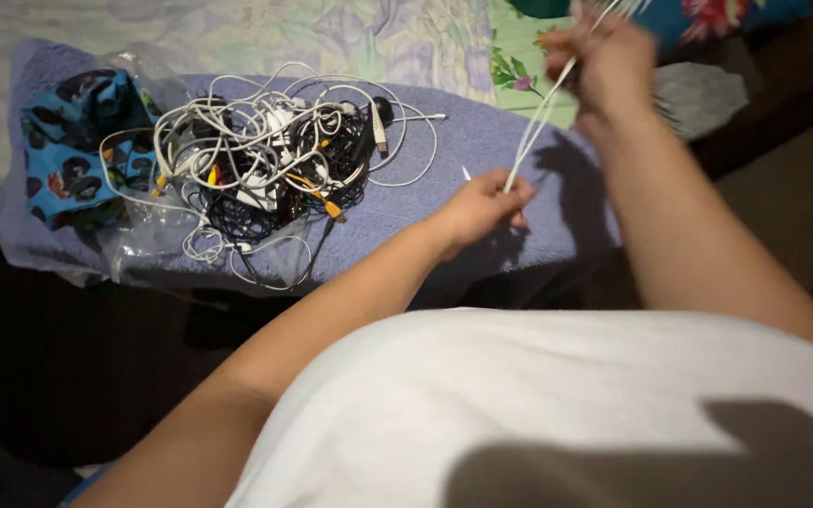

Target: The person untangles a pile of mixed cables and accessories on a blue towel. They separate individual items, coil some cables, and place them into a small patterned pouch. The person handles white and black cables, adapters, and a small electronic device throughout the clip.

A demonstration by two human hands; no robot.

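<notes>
Pinching white cable [531, 136]: left hand [482, 209] low, right hand [604, 71] high; clear bag [143, 240] under cable pile [265, 150].

I see a white cable [534, 132] stretched between my two hands. The towel [482, 150] under the pile is a muted lavender blue. The tangle of cords [265, 155] mixes white and black, with yellow and orange plug tips. Beside it lies a cloth [68, 141], bright blue with dark blotches and red spots. The bedsheet [237, 33] is pale with faint lilac and green flowers. My shirt [538, 404] is white.
</notes>
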